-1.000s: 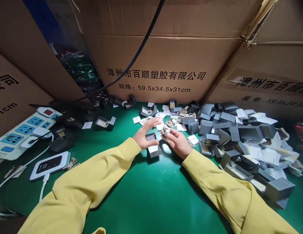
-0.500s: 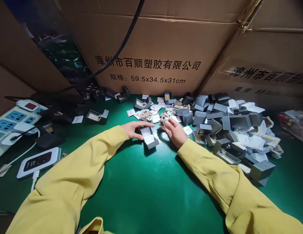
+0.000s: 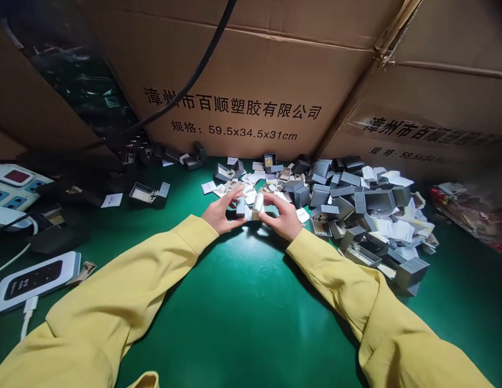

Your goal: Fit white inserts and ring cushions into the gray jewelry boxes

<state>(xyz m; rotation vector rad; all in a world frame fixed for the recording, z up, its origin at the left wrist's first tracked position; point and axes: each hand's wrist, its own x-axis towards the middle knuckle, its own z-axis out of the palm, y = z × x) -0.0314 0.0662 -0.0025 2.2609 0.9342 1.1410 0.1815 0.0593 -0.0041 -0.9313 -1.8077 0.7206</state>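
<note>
My left hand (image 3: 223, 212) grips a small grey jewellery box (image 3: 241, 207) between thumb and fingers, the box tipped on its side. Close beside it, my right hand (image 3: 283, 217) pinches a small white block (image 3: 258, 205) that looks like a box's inner pad. Whether the block still touches the box's inside cannot be made out. Both hands are held together above the green table, in front of scattered white cards and beige inserts (image 3: 220, 190).
A large heap of grey boxes (image 3: 382, 200) and papers lies on the right. Another open box (image 3: 148, 194) sits on the left, near a white card (image 3: 112, 200). A white device (image 3: 36, 281) and power strip (image 3: 16, 186) stand far left. Cartons (image 3: 234, 70) wall the back.
The open box has been lifted off the table into my left hand and tipped. My right hand has moved left to it and holds a white block instead of the beige crumpled piece.
</note>
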